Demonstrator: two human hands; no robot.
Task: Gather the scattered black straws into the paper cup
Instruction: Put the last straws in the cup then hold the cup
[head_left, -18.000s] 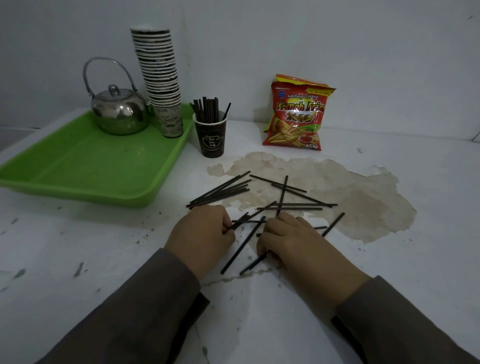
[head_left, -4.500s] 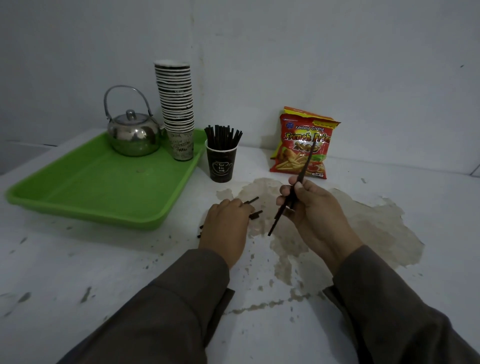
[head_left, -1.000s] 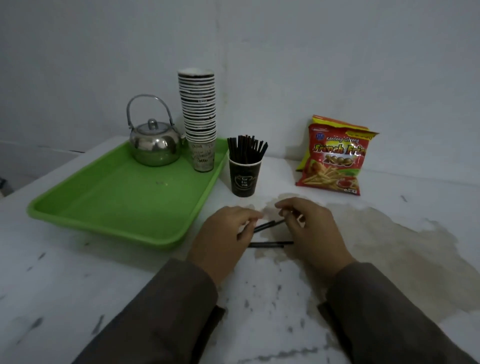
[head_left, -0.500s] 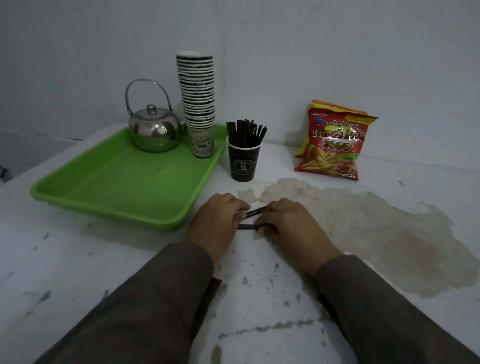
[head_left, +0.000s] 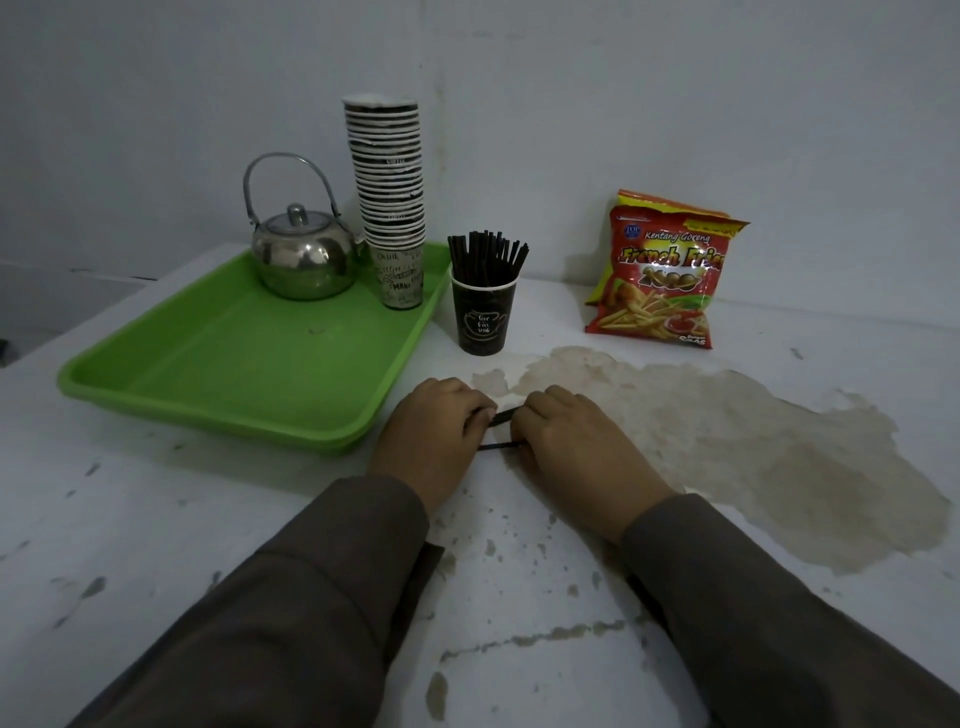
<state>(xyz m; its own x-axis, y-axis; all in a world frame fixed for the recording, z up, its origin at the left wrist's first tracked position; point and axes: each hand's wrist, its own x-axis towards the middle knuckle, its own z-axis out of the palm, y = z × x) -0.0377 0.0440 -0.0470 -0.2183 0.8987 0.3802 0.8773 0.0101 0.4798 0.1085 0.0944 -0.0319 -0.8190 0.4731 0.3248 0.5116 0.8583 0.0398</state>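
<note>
Two thin black plastic straws (head_left: 500, 429) lay at frame centre, long axes running roughly left to right, bridging the gap between both hands. The left hand (head_left: 435, 434) and right hand (head_left: 563, 441) had fingers curled onto the straws' opposite ends. The dark paper cup (head_left: 483, 316), already bristling with straws, stood just above, equally near both

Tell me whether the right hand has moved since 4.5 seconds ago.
Yes. The right hand has dropped from snack-bag height to the table, beside the left hand.
</note>
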